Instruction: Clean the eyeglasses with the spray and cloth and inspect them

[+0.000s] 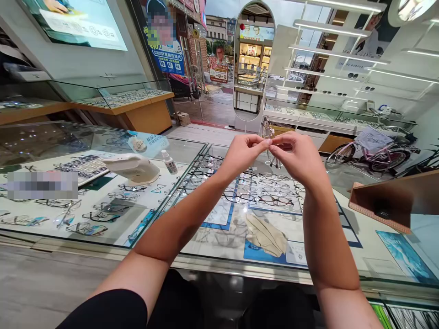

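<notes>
A pair of thin-rimmed eyeglasses (pixel 266 127) is held up in front of me over the glass counter, turned so one lens is above my fingers and the other below. The thumb and fingers of my left hand (pixel 243 153) are pinched at its middle. My right hand (pixel 297 154) meets them there in a pinch too, fingertips touching the left ones. My fingers hide the middle of the frame. Below my hands, a crumpled beige cloth (pixel 266 234) lies on the counter. Rows of eyeglasses (pixel 275 200) show beneath the glass.
On the left counter stand a white spray bottle (pixel 169 162), a cream scanner-like device (pixel 133 167) and a keyboard (pixel 84 170). A wooden stand (pixel 380 208) sits at right. Beyond are an oval mirror (pixel 254 59), a pink bicycle (pixel 373 153) and a display case (pixel 120 107).
</notes>
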A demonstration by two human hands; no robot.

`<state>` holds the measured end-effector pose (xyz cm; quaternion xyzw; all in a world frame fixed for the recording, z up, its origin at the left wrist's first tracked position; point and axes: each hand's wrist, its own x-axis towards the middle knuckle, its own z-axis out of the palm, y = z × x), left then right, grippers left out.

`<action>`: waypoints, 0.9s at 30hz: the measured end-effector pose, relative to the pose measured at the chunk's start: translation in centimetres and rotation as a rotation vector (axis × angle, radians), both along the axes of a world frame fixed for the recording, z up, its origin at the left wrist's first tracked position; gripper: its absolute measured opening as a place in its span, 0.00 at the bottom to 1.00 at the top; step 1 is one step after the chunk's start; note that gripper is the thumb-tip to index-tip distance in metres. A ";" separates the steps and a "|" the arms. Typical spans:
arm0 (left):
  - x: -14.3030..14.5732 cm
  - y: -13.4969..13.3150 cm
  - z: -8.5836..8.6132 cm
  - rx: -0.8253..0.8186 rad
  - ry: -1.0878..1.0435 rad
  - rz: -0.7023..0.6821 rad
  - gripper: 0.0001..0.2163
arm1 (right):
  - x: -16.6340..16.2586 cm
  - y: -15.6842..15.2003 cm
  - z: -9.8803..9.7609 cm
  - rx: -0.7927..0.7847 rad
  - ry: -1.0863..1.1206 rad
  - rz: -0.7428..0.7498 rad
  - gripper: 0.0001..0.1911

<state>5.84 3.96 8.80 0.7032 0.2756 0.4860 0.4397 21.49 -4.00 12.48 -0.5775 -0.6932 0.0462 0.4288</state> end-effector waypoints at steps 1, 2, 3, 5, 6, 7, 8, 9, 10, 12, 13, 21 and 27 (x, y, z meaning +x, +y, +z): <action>0.1 0.2 -0.2 -0.012 0.012 0.008 0.16 | 0.0 0.1 0.0 -0.011 -0.011 -0.008 0.10; 0.2 0.3 -0.4 -0.028 0.023 0.013 0.16 | 0.0 0.1 0.0 -0.020 -0.021 -0.016 0.10; 0.3 0.4 -0.6 -0.047 0.032 0.013 0.16 | 0.0 0.2 0.1 -0.029 -0.030 -0.027 0.10; 0.4 0.6 -1.1 -0.080 0.045 0.002 0.16 | 0.3 0.3 0.1 -0.045 -0.044 -0.063 0.12; 0.4 0.8 -1.3 -0.088 0.057 0.001 0.16 | 0.6 0.3 0.2 -0.044 -0.045 -0.091 0.12; 0.4 1.0 -1.5 -0.087 0.082 0.008 0.16 | 0.9 0.2 0.2 -0.029 -0.040 -0.123 0.11; 0.5 1.4 -1.7 -0.074 0.120 0.024 0.15 | 1.4 0.2 0.2 0.000 -0.029 -0.154 0.10; 0.7 1.9 -1.9 -0.047 0.175 0.046 0.14 | 2.0 0.1 0.3 0.043 -0.017 -0.175 0.08; 1.0 2.6 -2.1 -0.006 0.248 0.067 0.13 | 2.6 0.1 0.3 0.093 -0.008 -0.181 0.07; 2.2 4.4 -2.4 0.121 0.440 0.090 0.10 | 3.7 -0.2 0.5 0.177 -0.011 -0.150 0.08; 3.1 5.5 -2.5 0.203 0.560 0.087 0.09 | 4.1 -0.4 0.6 0.201 -0.020 -0.120 0.09; 12.5 10.9 -5.9 0.494 1.266 -0.033 0.12 | 4.4 -2.5 2.6 0.186 0.093 -0.144 0.09; 14.5 11.8 -8.6 0.424 1.261 -0.086 0.07 | 4.0 -3.3 3.4 0.164 0.100 -0.229 0.08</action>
